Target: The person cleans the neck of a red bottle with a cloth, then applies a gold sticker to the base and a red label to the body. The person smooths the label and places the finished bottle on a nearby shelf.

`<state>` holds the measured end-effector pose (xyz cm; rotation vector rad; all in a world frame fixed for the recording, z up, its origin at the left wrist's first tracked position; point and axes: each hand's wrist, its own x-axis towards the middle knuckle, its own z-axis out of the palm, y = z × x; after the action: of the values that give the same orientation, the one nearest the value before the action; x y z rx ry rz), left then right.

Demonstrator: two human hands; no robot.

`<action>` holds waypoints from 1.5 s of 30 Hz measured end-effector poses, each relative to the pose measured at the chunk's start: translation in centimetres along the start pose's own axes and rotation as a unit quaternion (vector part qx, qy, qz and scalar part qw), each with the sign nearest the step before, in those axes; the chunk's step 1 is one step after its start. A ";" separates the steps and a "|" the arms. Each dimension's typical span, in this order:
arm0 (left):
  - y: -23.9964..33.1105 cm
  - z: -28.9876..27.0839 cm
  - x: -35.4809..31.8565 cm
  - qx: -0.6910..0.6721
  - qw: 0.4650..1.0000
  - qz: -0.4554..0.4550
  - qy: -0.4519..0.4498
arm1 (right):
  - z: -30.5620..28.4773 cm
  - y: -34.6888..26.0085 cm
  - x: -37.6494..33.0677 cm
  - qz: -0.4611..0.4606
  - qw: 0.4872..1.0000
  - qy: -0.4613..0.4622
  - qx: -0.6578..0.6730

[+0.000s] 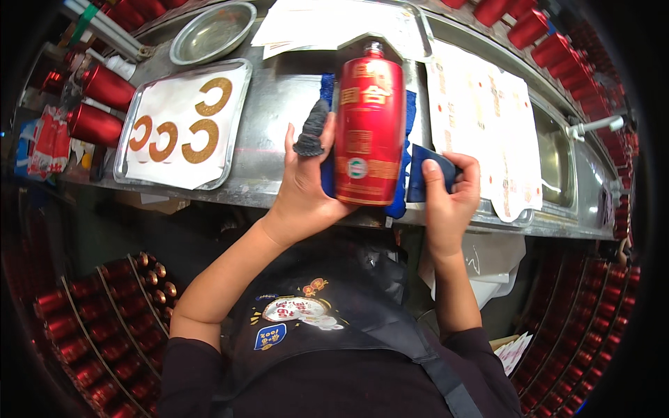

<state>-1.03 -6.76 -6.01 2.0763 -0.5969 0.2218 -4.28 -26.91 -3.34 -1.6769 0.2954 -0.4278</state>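
Note:
A glossy red bottle (369, 132) with gold lettering and an uncapped dark neck lies tilted, its neck pointing away from me. My left hand (306, 184) supports it from the left and below, with some fingers hidden behind it. A black cover (313, 129) wraps one finger of that hand. Between thumb and curled fingers, my right hand (451, 191) pinches a flat dark blue scraper-like piece (426, 173), close to the bottle's right side. Under the bottle, a blue cloth (410, 115) shows at both sides.
On the metal bench, a tray (240, 83) at left carries several gold C-shaped decals. Behind it sits a metal bowl (213, 32). Printed decal sheets (484, 132) lie at right beside a sink (554, 150). Red bottles (97, 313) fill racks at both lower sides.

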 end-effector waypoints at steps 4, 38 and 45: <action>1.2 -0.1 0.2 0.062 0.995 0.074 0.024 | 0.7 0.1 -2.0 -0.050 0.998 -0.010 -0.037; -1.1 2.0 -2.1 -0.012 0.989 0.018 0.147 | 2.8 -2.9 -2.8 -0.284 0.936 0.006 -0.207; 0.0 1.8 -1.5 -0.006 0.977 0.082 0.197 | 3.0 -2.9 -3.9 -0.404 0.868 -0.220 -0.187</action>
<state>-2.48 -7.77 -7.63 1.9005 -0.5218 0.7050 -6.55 -22.15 -1.28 -2.1839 -0.7441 -0.6040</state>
